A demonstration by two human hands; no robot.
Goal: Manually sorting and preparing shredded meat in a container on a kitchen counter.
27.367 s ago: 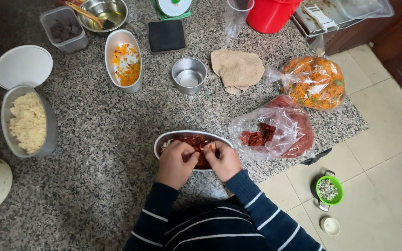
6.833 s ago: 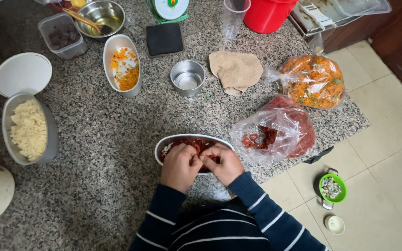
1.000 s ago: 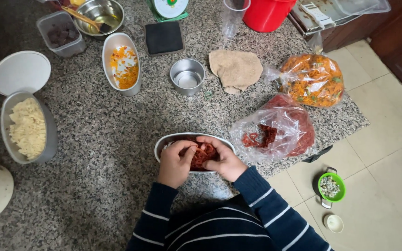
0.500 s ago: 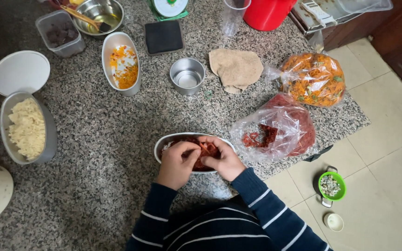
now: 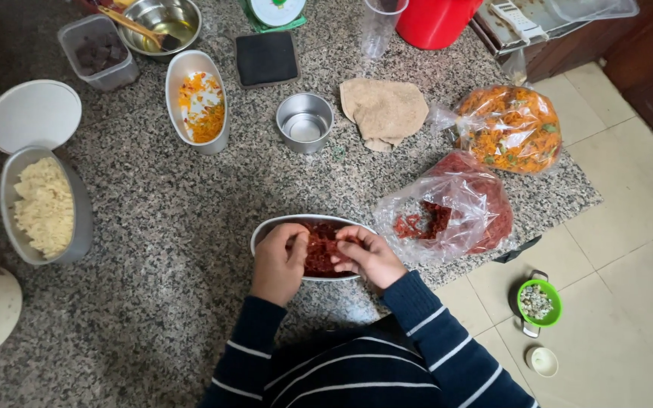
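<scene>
A speckled granite counter [image 5: 190, 196] is filling most of the frame. Right of centre a clear bag of red shreds [image 5: 455, 208] is lying. At lower centre an oval metal dish [image 5: 273, 225] is sitting near the counter's edge, where the left hand [image 5: 280, 261] and right hand [image 5: 368, 253] are pinching, fingers closed, a clump of red shreds [image 5: 320, 245].

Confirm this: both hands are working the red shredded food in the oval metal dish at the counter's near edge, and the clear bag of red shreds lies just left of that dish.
Not quite. The bag of red shreds lies just right of the oval metal dish, not left, as the head view shows. The left hand and right hand are indeed working the red shredded food at the counter's near edge.
</scene>
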